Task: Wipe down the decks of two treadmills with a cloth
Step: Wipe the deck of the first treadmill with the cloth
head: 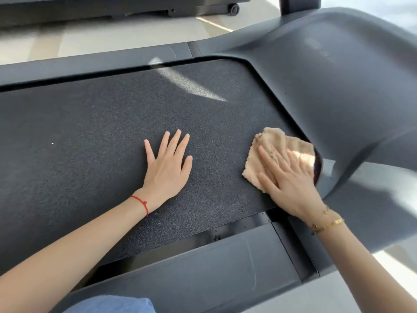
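The beige, fuzzy square cloth (278, 154) lies flat on the dark grey textured treadmill belt (112, 136), at about 3 o'clock in the view, right up against the curved grey plastic motor cover (338, 86). The right hand (286, 179) presses on it with fingers straight and spread, palm down, nothing gripped. The left hand (168, 164) rests flat on the bare belt near the centre, fingers straight and slightly fanned, holding nothing, well apart from the cloth.

The cloth looks soft, light and limp; it would likely bunch or fold if pushed from 1 edge, so a flat palm across its middle suits it best. The belt's grain should give it some drag.

No containers are in view. A second treadmill's dark base with a small wheel (233, 8) sits at 12 o'clock, beyond a strip of pale floor (126, 35).
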`<state>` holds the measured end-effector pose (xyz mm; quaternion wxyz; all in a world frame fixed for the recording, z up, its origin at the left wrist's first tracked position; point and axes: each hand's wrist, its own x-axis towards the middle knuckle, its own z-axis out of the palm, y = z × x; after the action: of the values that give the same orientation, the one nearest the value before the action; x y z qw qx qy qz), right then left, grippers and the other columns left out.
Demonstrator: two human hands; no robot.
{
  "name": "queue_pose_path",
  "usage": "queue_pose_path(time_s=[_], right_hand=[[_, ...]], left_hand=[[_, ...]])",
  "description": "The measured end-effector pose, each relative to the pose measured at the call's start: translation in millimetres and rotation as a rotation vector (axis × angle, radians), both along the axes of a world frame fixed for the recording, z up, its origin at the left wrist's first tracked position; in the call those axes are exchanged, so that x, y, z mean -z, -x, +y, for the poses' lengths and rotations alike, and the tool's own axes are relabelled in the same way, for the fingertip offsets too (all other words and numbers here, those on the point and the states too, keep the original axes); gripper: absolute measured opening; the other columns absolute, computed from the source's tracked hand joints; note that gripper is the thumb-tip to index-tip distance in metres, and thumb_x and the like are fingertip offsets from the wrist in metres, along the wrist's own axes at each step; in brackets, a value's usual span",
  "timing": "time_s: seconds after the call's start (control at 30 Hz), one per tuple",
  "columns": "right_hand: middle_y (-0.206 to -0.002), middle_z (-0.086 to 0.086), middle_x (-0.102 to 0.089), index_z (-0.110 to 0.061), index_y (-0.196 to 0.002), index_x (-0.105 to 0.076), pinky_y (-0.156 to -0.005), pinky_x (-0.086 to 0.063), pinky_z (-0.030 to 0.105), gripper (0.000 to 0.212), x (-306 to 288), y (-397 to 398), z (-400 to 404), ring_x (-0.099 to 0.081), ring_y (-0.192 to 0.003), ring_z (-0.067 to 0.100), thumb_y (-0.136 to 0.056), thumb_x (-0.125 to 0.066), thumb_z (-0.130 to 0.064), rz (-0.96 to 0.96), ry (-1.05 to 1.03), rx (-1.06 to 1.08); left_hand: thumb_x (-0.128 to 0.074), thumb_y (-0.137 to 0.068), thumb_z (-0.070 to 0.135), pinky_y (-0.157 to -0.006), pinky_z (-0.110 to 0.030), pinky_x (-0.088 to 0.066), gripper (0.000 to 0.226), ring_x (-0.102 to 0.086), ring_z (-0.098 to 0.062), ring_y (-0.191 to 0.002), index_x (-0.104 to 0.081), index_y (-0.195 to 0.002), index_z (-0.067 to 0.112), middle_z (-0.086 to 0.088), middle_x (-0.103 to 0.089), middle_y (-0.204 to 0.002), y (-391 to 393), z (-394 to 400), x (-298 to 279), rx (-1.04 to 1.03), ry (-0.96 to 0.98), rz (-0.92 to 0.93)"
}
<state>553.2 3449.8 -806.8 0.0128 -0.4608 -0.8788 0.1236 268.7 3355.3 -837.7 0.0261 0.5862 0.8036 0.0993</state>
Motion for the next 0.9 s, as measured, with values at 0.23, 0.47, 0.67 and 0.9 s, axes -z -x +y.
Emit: queue_pose_path(time_s=[0.23,0.47,0.67,0.9], right_hand=[[-0.161,-0.021,-0.001,-0.054,-0.148,0.004,-0.119,-0.012,0.051,0.071,-7,1,16,-0.007,-0.150,0.021,-0.089,-0.031,-0.071,-0.030,-0.074,-0.165],[-0.161,-0.022,-0.003,-0.060,-0.146,-0.002,-0.116,0.006,0.062,0.056,12,18,42,0.002,-0.151,0.027,-0.095,-0.025,-0.065,0.016,-0.082,-0.034],[-0.161,-0.021,-0.002,-0.056,-0.148,-0.009,-0.118,0.005,0.057,0.047,8,35,48,0.004,-0.151,0.024,-0.102,-0.019,-0.049,0.043,-0.037,0.052],[-0.159,-0.028,0.006,-0.057,-0.147,0.002,-0.120,0.006,0.050,0.049,8,19,-19,0.013,-0.150,0.015,-0.098,-0.004,-0.056,-0.018,-0.024,-0.179]], left_hand=[[-0.019,-0.100,0.047,-0.119,-0.062,0.003,0.061,0.001,-0.018,-0.153,-0.011,-0.158,0.027,0.005,-0.008,-0.166,0,0,2,-0.005,-0.013,0.004],[-0.018,-0.101,0.046,-0.119,-0.062,0.001,0.061,0.001,-0.019,-0.153,-0.010,-0.158,0.027,0.005,-0.006,-0.166,0,1,3,-0.009,0.006,0.020],[-0.017,-0.100,0.046,-0.119,-0.061,0.002,0.061,0.001,-0.019,-0.153,-0.010,-0.158,0.027,0.005,-0.007,-0.166,1,0,3,-0.006,0.007,0.015],[-0.017,-0.101,0.046,-0.119,-0.061,0.002,0.061,0.000,-0.019,-0.153,-0.010,-0.158,0.027,0.004,-0.007,-0.166,0,0,4,-0.005,0.000,0.021]])
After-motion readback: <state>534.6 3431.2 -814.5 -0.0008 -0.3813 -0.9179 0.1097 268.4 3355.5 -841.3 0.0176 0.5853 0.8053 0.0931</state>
